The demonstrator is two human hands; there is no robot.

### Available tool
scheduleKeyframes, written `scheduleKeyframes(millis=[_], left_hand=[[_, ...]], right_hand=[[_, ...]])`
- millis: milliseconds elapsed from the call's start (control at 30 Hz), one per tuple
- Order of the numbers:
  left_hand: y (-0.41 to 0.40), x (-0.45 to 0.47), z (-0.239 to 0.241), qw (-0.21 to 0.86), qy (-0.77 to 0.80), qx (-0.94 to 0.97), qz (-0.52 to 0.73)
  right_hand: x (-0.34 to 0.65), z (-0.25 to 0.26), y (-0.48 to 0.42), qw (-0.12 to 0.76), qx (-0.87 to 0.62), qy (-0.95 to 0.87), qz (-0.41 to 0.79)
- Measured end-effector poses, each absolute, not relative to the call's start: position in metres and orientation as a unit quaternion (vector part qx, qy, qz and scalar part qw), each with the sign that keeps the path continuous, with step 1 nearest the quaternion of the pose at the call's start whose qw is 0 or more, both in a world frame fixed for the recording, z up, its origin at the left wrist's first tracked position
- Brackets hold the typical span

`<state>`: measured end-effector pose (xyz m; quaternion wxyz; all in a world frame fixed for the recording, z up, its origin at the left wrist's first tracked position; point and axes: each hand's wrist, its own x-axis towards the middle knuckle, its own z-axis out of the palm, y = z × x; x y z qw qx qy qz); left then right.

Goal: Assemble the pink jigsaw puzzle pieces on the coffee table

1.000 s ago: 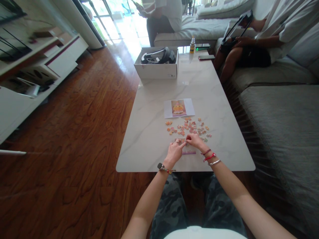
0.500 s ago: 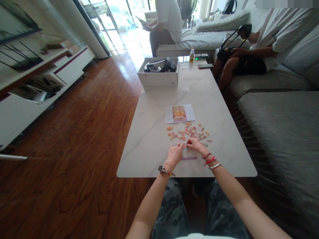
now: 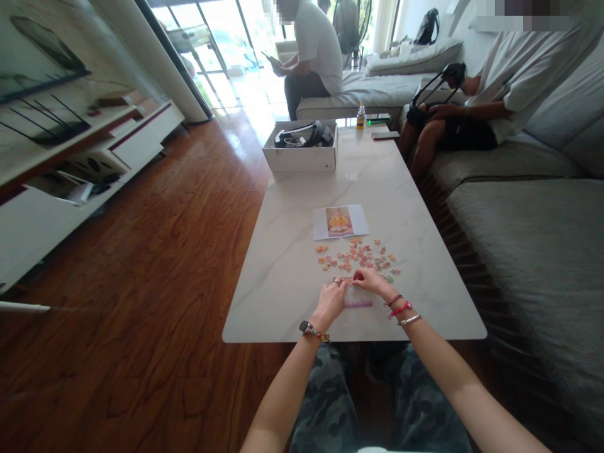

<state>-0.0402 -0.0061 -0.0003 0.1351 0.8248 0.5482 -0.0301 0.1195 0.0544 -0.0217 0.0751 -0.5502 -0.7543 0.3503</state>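
Note:
A partly hidden jigsaw puzzle board (image 3: 359, 304) with a purple lower edge lies near the front of the table. My left hand (image 3: 332, 298) rests over its left side, fingers bent and closed; what they hold, if anything, is hidden. At the board's upper part my right hand (image 3: 370, 280) pinches a small puzzle piece, its fingertips close to those of the left. Just beyond both hands, loose pink, orange and pale puzzle pieces (image 3: 362, 255) are scattered. Behind them lies a sheet with a printed picture (image 3: 339, 221) of a yellow figure.
The white marbled table (image 3: 268, 277) carries an open box (image 3: 299, 159) with a black device inside, a small bottle (image 3: 361, 117) and a phone (image 3: 385, 135). One person (image 3: 316, 50) sits at the far end, another (image 3: 514, 82) on the grey sofa (image 3: 528, 220) at right.
My right hand has shifted slightly toward me over the board, and an orange strip at the board's top now shows. The whole view has tilted up a little.

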Motion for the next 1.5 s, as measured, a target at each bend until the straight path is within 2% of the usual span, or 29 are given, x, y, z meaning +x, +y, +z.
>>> scheduleKeyframes(millis=[267,467,733,1000,1500], left_hand=[[-0.006,-0.037,0.01,0.131,0.557,0.818,-0.056],[-0.005,-0.039,-0.006,0.15,0.578,0.8,-0.054],[0.006,-0.042,-0.004,0.187,0.612,0.768,0.028],[0.066,-0.042,0.017,0.237,0.663,0.663,0.254],[0.074,-0.044,0.026,0.25,0.656,0.657,0.274]], right_hand=[[0.112,-0.028,0.039,0.09,-0.561,-0.748,0.343],[0.1,-0.025,0.044,0.116,-0.544,-0.762,0.333],[0.11,-0.026,0.058,0.15,-0.561,-0.733,0.354],[0.123,0.0,0.09,0.229,-0.583,-0.702,0.338],[0.126,0.025,0.09,0.243,-0.587,-0.708,0.308]])
